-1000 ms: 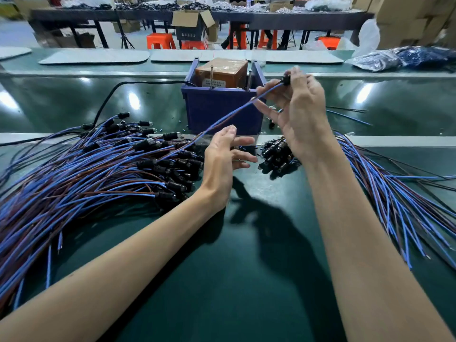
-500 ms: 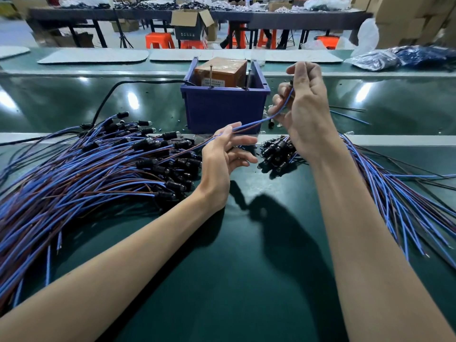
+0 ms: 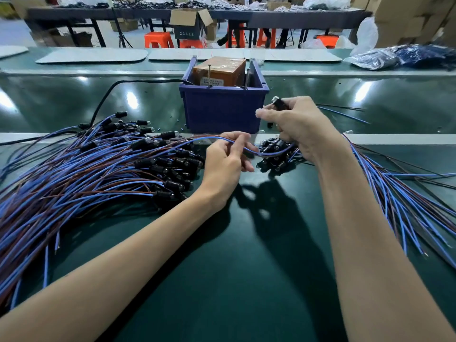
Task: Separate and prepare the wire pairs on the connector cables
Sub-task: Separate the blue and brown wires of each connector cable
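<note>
Nearest me: two bare forearms reaching in over the dark green mat (image 3: 246, 267).

Left hand (image 3: 225, 164): thumb and fingers pinch one cable (image 3: 249, 150) a little way along its length. Right hand (image 3: 301, 127): fingers curled, clamping the same cable's black connector (image 3: 280, 104) up near the fingertips. The cable sags in a shallow loop between the two hands, just above the mat. It is a blue wire and a brown wire running side by side. I cannot tell whether the pair is parted at the free end, which is lost in the heap to the left.

Left heap (image 3: 98, 169): large, connectors pointing toward the middle, tails fanning off toward the mat's left edge. Right heap (image 3: 394, 183): clearly smaller, its connectors (image 3: 274, 154) bunched under the right hand, its tails spreading right.

My reading: one cable is mid-handling, coming out of the left heap. If the right heap is the finished stock, well under half is done and the bulk is still waiting. I can't confirm which heap is which.

Beyond the hands: blue bin (image 3: 222, 112) holding a brown box (image 3: 218, 70), with two thin metal pins (image 3: 209, 75) upright at its near rim. A black cord (image 3: 111, 95) runs to the bin from the left.

Far back: long benches (image 3: 296, 16) loaded with goods, orange stools (image 3: 158, 39) beneath.
</note>
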